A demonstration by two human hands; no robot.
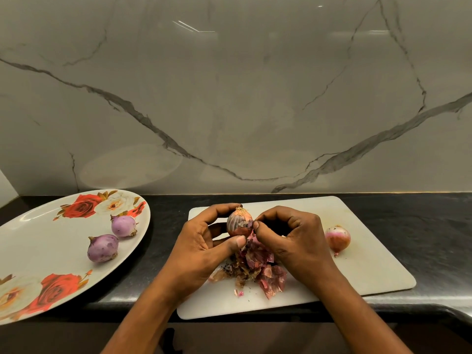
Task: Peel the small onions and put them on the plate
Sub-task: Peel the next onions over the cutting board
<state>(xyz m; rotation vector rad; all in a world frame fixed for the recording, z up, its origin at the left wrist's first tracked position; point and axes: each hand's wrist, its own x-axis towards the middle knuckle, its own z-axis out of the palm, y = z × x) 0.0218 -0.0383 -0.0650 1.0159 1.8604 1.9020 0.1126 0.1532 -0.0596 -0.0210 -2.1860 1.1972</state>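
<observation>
Above the white plastic cutting board [357,264], the left hand [201,249] is gripping a small papery-skinned red onion [238,223] steady while the right hand's [293,241] fingertips [256,226] are pinching its loose skin to strip it.

no readable text, labels or numbers anywhere

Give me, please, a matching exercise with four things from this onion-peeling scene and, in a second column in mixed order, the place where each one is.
Things
1. onion with flaking skin
2. peeled purple onions
3. heap of skins
4. lone onion

Places
A. on the white cutting board, right of both hands
B. held in the left hand, with the right hand pinching its skin
C. on the flowered plate
D. on the cutting board, beneath the hands

Pairs: 1-B, 2-C, 3-D, 4-A
</observation>
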